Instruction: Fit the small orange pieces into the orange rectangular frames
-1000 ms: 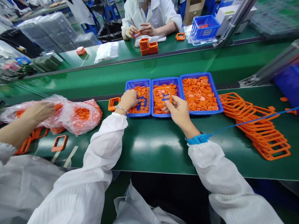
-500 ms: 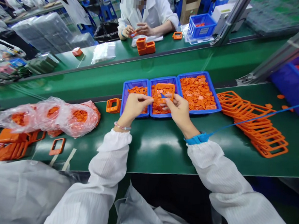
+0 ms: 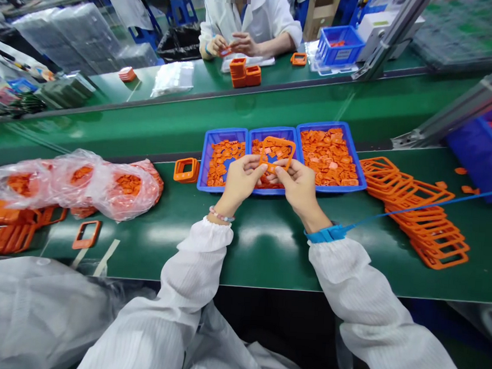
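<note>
Between my hands an orange rectangular frame [image 3: 279, 139] is held upright above the middle blue tray [image 3: 266, 191]. My left hand [image 3: 242, 178] pinches its lower left corner, fingers closed. At the lower right my right hand [image 3: 300, 187], with a blue wrist strap, is closed on the same frame. Whether a small piece sits between my fingertips I cannot tell. Small flat orange pieces fill the middle tray, the left blue tray [image 3: 200, 173] and the right blue tray [image 3: 362, 184].
Overlapping orange frames [image 3: 421, 208] lie to the right. Left of the trays stand a short orange frame stack [image 3: 186, 170] and plastic bags of orange parts [image 3: 119, 189]. A single frame [image 3: 86, 234] lies nearer. A blue cord [image 3: 408, 208] runs rightward. Across the bench a co-worker [image 3: 257, 22] handles a part.
My left hand has moved right and now grips the frame's lower left corner. The frame has shifted slightly right. The camera view has shifted a little.
</note>
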Tool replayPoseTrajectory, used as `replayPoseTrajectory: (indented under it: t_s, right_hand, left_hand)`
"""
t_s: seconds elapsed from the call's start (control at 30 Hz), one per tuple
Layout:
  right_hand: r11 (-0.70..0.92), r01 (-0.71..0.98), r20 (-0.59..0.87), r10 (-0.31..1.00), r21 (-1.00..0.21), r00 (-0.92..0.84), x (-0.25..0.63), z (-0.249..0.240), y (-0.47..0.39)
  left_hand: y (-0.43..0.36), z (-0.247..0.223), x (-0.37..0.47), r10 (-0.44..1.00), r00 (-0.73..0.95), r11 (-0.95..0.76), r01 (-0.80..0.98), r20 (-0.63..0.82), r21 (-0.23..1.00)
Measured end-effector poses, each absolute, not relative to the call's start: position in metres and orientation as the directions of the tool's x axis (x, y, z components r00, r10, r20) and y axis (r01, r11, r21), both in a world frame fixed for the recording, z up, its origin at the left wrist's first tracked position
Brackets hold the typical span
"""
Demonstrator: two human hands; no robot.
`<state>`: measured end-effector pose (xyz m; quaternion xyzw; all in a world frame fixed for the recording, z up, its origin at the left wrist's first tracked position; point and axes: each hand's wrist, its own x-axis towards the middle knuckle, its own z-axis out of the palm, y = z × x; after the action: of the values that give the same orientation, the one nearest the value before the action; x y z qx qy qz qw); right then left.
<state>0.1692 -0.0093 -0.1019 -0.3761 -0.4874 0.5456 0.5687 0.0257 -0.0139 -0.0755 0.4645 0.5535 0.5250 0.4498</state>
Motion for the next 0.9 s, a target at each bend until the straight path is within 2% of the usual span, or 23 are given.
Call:
replayPoseTrajectory:
  t_s: [0.1, 0.3, 0.43, 0.5, 0.67, 0.9]
  right_hand:
    - [0.136, -0.212, 0.160, 0.982, -0.968, -0.101, 0.169, -0.102, -0.012]
    - [0.110, -0.156, 0.125, 0.988, -0.982, -0.087, 0.171, -0.099, -0.013]
    - [0.070, -0.121, 0.093, 0.976, -0.990, -0.197, 0.175, -0.096, -0.012]
    - [0.071, -0.153, 0.108, 0.964, -0.986, -0.244, 0.176, -0.095, -0.012]
    - [0.043, -0.206, 0.089, 0.972, -0.978, -0.218, 0.172, -0.096, -0.014]
    - [0.096, -0.194, 0.120, 0.986, -0.976, -0.115, 0.165, -0.102, -0.018]
  left_hand:
    - [-0.017, -0.075, 0.024, 0.989, -0.141, 0.040, 0.009, -0.038, 0.999]
    - [-0.023, -0.072, 0.022, 0.985, -0.175, -0.011, -0.012, 0.008, 1.000]
    - [-0.025, -0.074, 0.024, 0.994, -0.113, -0.009, -0.018, 0.007, 1.000]
    - [-0.026, -0.077, 0.025, 0.998, -0.063, -0.029, 0.035, 0.031, 0.999]
    - [-0.031, -0.083, 0.027, 0.990, -0.055, -0.103, 0.348, 0.130, 0.932]
    - [-0.028, -0.085, 0.025, 0.989, -0.025, -0.128, 0.352, 0.146, 0.927]
